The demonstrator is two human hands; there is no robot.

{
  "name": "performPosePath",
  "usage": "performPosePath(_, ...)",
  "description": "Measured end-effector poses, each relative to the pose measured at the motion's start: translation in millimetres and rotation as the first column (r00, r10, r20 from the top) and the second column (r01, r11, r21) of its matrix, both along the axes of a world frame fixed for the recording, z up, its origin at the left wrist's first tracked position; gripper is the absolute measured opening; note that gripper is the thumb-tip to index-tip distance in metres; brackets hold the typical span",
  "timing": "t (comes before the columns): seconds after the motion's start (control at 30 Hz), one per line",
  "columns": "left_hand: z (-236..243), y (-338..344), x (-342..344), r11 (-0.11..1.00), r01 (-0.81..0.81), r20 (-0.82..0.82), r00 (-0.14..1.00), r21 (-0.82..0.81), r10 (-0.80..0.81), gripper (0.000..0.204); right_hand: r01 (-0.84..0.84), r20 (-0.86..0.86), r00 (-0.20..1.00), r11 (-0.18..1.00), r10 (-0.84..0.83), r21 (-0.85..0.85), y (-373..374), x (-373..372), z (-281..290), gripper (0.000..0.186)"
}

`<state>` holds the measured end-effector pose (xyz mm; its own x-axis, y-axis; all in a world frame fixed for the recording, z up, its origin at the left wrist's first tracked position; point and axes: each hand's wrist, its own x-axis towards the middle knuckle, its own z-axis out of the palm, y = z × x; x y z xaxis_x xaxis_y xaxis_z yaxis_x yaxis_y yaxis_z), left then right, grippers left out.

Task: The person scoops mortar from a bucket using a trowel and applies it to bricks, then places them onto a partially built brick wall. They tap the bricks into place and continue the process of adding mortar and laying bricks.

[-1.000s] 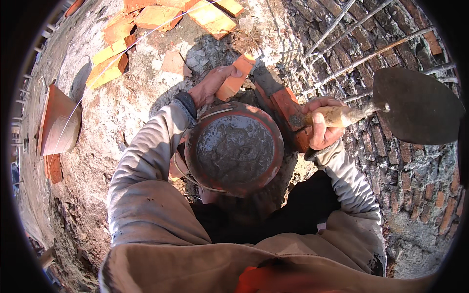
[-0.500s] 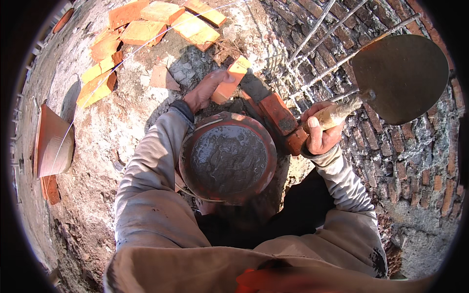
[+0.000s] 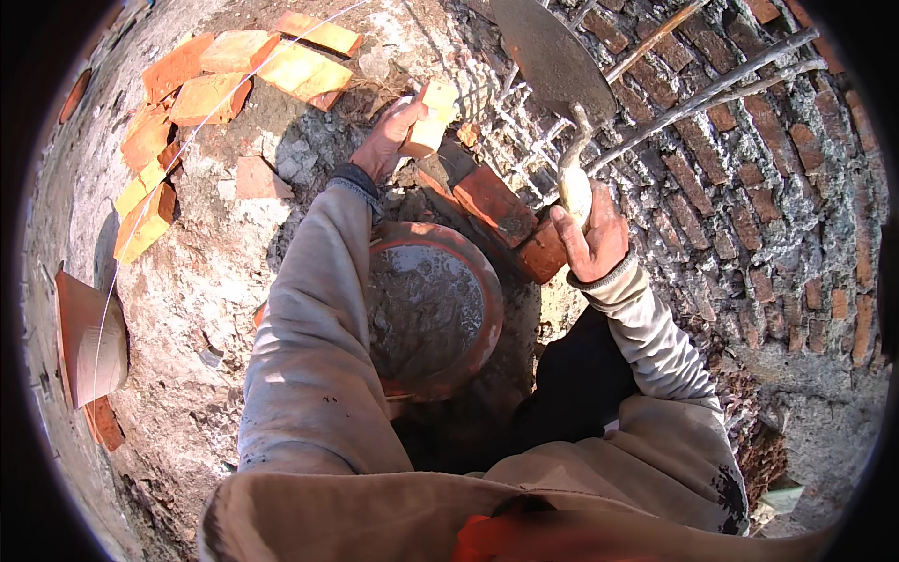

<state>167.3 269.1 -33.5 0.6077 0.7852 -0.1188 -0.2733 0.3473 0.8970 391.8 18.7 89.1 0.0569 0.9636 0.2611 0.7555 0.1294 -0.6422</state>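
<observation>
My left hand (image 3: 384,136) grips an orange brick (image 3: 433,120) at the far end of a short row of red bricks (image 3: 493,204) with grey mortar on it. My right hand (image 3: 596,234) is closed round the pale handle of a trowel (image 3: 552,66), its broad dark blade raised beyond the row and pointing away from me. A round bucket (image 3: 478,281) of wet grey mortar sits between my forearms, partly hidden by the left one.
Several loose bricks (image 3: 215,98) lie at upper left. A thin white string (image 3: 193,139) crosses the left side. Another bucket (image 3: 92,339) stands at far left. On the right are an old brick wall (image 3: 768,234) and steel rods (image 3: 716,89) sticking out.
The trowel has swung from pointing right to pointing away from me. My left hand and its brick have moved farther up in the view, with the brick now tilted into sunlight.
</observation>
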Motion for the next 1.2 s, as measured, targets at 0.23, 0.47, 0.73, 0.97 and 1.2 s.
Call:
performPosePath(0.23, 3.4, -11.6, -15.8, 0.988, -0.038, -0.071, 0.996, 0.149, 0.049, 0.07, -0.066, 0.078, 0.996, 0.935, 0.041, 0.348, 7.5, -0.5, -14.6, 0.044)
performPosePath(0.47, 8.8, -3.6, -4.7, 0.967, 0.038, 0.162, 0.983, 0.252, -0.081, 0.072, 0.145, 0.554, 0.831, 0.939, 0.055, -0.311, 41.5, 32.7, -63.7, 0.055)
performPosePath(0.73, 27.8, -5.2, -15.6, 0.868, 0.014, -0.175, 0.981, 0.496, 0.084, 0.08, -0.088, 0.287, 0.958, 0.958, 0.006, 0.274, 29.2, 5.0, -34.7, 0.047)
performPosePath(0.97, 20.6, -26.6, -4.5, 0.965, -0.122, -0.096, 0.984, 0.234, 0.148, 0.07, 0.055, 0.129, 0.99, 0.996, -0.064, 0.071, 24.9, 10.9, -35.9, 0.046)
performPosePath(1.2, -82.7, -15.2, 49.8, 0.822, -0.562, -0.374, 0.784, -0.091, 0.495, 0.066, -0.004, 0.058, 0.998, 0.993, 0.011, -0.118, 21.0, 2.1, -30.7, 0.049)
